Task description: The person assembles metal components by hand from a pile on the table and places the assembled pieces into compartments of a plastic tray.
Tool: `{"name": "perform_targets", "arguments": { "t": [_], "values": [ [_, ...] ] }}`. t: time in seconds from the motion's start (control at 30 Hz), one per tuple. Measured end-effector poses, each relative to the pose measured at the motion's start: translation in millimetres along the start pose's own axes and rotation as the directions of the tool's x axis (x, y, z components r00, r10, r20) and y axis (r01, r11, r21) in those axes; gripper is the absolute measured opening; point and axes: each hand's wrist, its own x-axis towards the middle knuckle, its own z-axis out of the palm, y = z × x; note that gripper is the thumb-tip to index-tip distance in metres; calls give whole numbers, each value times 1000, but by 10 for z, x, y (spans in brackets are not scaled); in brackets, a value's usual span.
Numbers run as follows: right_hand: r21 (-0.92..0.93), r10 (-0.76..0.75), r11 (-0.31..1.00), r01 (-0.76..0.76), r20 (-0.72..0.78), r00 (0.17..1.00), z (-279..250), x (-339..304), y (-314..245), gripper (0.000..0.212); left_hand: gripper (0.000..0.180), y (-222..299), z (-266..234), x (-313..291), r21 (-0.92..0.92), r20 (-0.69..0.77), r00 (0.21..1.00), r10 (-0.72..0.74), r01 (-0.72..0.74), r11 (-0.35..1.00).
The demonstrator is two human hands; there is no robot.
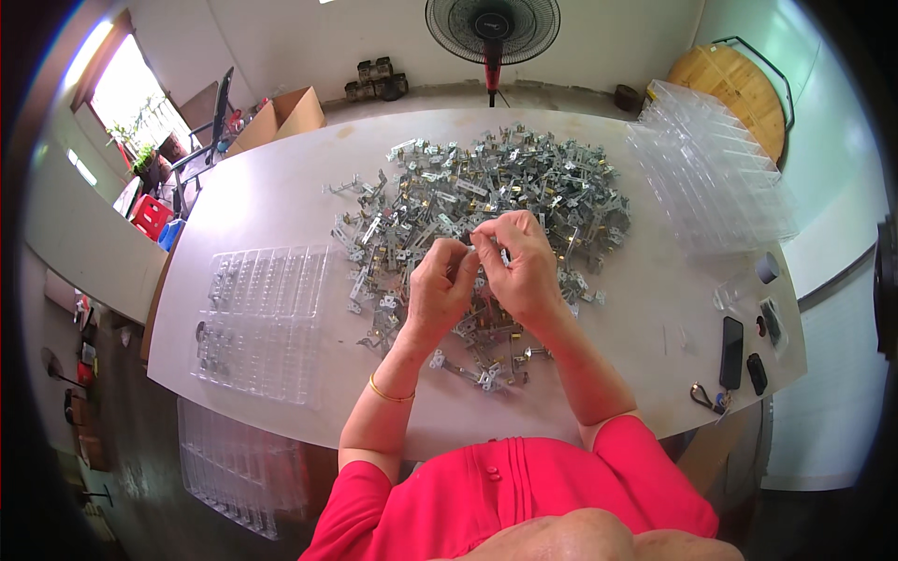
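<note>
A wide heap of small silvery metal brackets (524,168), some with brass-coloured bits, is spread over the middle of the table. Above its near part, my left hand (440,288) and my right hand (521,269) meet at the fingertips. Both are closed in a pinch. Whatever lies between the fingers is mostly hidden and too small to name. To the left of the heap sits a clear plastic compartment tray (281,323), with several metal parts in its left-hand compartments.
Stacked clear trays (711,178) stand at the far right of the table (374,421). Near the right edge lie a black phone (731,353), keys (716,402) and a clear bottle (739,288). More trays (243,467) are below the left edge. A fan (493,33) stands beyond.
</note>
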Motion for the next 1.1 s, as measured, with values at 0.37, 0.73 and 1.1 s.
{"name": "perform_targets", "arguments": {
  "t": [0.37, 0.73, 1.1],
  "values": [
    [166, 346, 917, -363, 119, 931, -138, 10, -168, 10, 21, 101, -252, 102, -686, 298, 808, -508, 551, 474],
    [36, 335, 937, -347, 192, 923, -129, 11, -199, 9, 19, 85, -261, 109, -738, 290, 811, -508, 527, 422],
    [27, 284, 956, -293, 174, 943, -154, 2, -189, 11, 14, 106, -260, 101, -605, 167, 892, -420, 428, 671]
  ]
}}
